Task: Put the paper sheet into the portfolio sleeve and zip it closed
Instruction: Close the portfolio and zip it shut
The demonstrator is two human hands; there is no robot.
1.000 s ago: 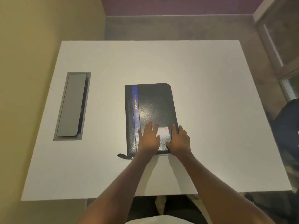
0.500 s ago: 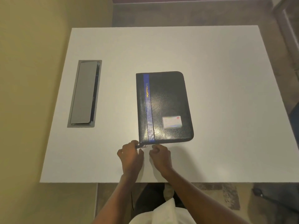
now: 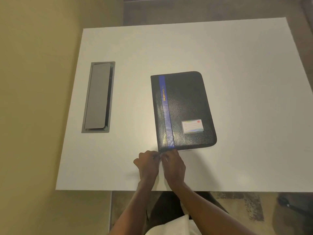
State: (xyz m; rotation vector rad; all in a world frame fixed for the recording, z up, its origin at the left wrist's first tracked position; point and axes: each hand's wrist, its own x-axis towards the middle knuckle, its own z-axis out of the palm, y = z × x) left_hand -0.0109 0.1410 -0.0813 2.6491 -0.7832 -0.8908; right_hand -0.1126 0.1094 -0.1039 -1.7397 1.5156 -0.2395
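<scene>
A black portfolio (image 3: 184,109) with a blue stripe, gold lettering and a small card pocket lies shut and flat on the white table (image 3: 237,65). No paper sheet is visible. My left hand (image 3: 148,164) and my right hand (image 3: 174,164) meet at the portfolio's near left corner, fingers curled together around the small zipper pull (image 3: 160,154). Which fingers actually pinch the pull is hard to tell; both hands touch it.
A grey cable hatch (image 3: 99,97) is set into the table's left side. A yellow wall runs along the left. The table's near edge lies just below my wrists, with floor and a rug beyond it.
A second ago both hands lay flat on the portfolio's near end. They came back to its near left corner and now close together on the zipper pull. The view shifted slightly.
</scene>
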